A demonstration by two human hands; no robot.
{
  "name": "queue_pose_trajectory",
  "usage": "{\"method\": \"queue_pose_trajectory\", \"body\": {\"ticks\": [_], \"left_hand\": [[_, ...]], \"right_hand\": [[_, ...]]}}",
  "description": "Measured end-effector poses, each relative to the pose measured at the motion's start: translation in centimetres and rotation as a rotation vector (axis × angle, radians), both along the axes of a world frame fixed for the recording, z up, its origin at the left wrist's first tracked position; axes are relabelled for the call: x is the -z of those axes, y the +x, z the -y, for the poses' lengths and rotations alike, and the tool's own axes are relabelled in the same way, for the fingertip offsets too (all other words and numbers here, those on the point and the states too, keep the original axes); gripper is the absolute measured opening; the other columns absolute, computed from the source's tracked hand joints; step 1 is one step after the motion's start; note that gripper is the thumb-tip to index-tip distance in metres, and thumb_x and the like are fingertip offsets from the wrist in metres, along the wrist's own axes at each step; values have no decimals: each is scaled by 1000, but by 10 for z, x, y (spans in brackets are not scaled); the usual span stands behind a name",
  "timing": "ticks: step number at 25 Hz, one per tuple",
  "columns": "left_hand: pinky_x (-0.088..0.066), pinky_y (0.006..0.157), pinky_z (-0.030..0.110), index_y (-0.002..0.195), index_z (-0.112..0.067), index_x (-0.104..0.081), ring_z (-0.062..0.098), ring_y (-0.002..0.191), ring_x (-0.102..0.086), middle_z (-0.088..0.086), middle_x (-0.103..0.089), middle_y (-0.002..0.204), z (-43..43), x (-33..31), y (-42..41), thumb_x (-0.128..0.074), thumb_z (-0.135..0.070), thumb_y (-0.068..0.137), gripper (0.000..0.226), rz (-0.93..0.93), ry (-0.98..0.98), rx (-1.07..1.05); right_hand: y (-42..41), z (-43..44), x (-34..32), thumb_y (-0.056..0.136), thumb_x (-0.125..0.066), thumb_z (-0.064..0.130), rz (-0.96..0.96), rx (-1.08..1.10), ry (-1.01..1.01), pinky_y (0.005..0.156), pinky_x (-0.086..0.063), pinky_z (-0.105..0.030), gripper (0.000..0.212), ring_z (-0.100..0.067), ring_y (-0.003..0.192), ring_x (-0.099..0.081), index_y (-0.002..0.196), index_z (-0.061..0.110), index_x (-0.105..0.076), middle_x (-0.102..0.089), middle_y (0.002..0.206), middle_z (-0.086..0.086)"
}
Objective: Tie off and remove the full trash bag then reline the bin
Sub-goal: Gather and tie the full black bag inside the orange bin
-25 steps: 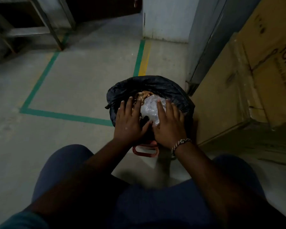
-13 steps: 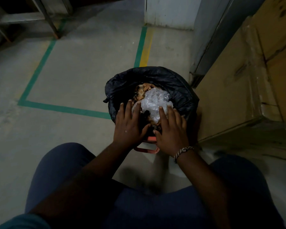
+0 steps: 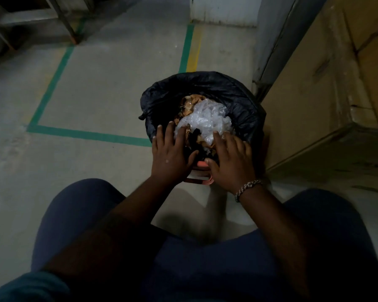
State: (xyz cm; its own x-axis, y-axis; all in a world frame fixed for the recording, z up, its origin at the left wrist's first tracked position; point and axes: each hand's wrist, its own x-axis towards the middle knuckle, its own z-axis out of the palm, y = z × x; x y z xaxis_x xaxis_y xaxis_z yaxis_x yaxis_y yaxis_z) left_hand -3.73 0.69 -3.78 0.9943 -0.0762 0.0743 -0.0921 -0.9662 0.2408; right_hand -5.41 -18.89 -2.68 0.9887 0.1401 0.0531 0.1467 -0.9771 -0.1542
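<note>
From the head view, your left hand (image 3: 170, 158) and right hand (image 3: 231, 164) lie palm-down, side by side, at the near edge of the black trash bag (image 3: 216, 88). The fingers of both are straight and spread, resting on the contents and gripping nothing; the bag's mouth is wide open and untied. The bag lines the bin (image 3: 200, 164) (only a reddish bit of it shows between your hands), which stands on the concrete floor (image 3: 109, 88) just in front of your knees and close beside a cardboard box (image 3: 314, 94) on your right. Crumpled clear plastic (image 3: 205, 118) and brown scraps (image 3: 190, 103) are heaped to the top. A bracelet (image 3: 247, 188) circles your right wrist. Green tape (image 3: 87, 135) marks the floor on your left.
</note>
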Motion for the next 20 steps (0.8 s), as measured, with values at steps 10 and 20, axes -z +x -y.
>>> {"method": "queue_pose_trajectory", "body": {"ticks": [10, 20], "left_hand": [[-29, 114, 61, 151, -23, -36, 46, 148, -21, 18, -24, 163, 6, 6, 7, -55, -32, 94, 61, -3, 5, -89], [-54, 79, 56, 144, -34, -38, 50, 109, -49, 20, -23, 154, 10, -4, 7, -58, -42, 87, 61, -53, -64, -347]], "right_hand": [[-12, 7, 11, 96, -47, 55, 3, 192, 32, 75, -51, -44, 54, -40, 89, -66, 134, 18, -50, -67, 96, -19], [-20, 2, 8, 99, -53, 30, -55, 165, 361, 65, -54, -43, 41, -43, 82, -69, 139, 23, -52, -72, 83, -19]]}}
